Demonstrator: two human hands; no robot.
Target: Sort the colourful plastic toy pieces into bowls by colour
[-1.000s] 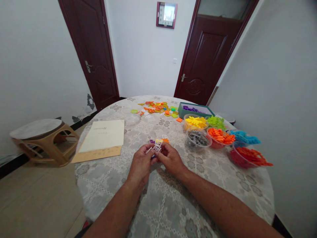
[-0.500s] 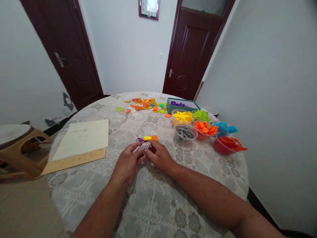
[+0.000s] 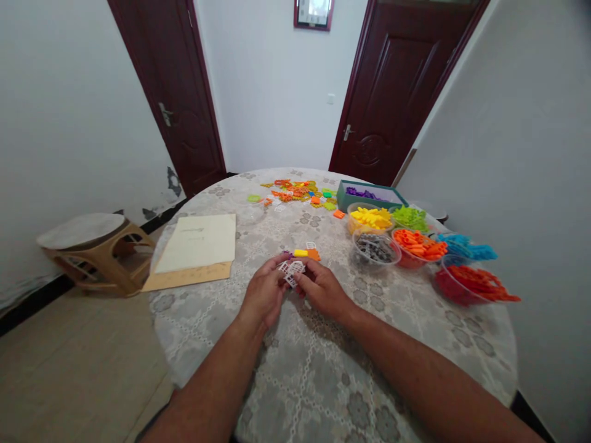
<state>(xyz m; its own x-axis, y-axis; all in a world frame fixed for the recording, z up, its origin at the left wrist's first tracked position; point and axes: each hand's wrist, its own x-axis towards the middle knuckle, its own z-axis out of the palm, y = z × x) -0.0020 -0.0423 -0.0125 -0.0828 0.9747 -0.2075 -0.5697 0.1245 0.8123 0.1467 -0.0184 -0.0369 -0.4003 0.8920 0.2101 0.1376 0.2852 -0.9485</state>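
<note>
So, both hands are meeting over the near middle of the table [image 3: 300, 381], and the white lattice pieces [image 3: 292, 273] are sitting between them, a little above the cloth. The left hand [image 3: 264, 294] is curling mostly closed, its fingers gripping the pieces from the left. The right hand [image 3: 325, 292] is also bending nearly closed, its thumb pressing on the pieces from the right. How many pieces they are holding is too small to tell.

Just beyond the fingers, a yellow block [image 3: 301, 253] is lying beside an orange block [image 3: 313, 254], with a white window piece [image 3: 311, 245] resting just to their far side. A bit of purple [image 3: 288, 254] is peeking out past the left fingertips.

On the right, clear bowls are holding yellow pieces [image 3: 372, 218], grey pieces [image 3: 375, 247], orange pieces [image 3: 418, 244], green pieces [image 3: 410, 218], blue pieces [image 3: 466, 246] and red pieces [image 3: 480, 284]. Behind them, a green box [image 3: 342, 197] is holding purple pieces [image 3: 362, 194]. At the far side, a mixed pile [image 3: 295, 192] is spreading out. On the left, a pale sheet [image 3: 198, 246] is lying over a brown sheet [image 3: 189, 277], and a stool [image 3: 101, 261] is standing beyond the table's left edge
</note>
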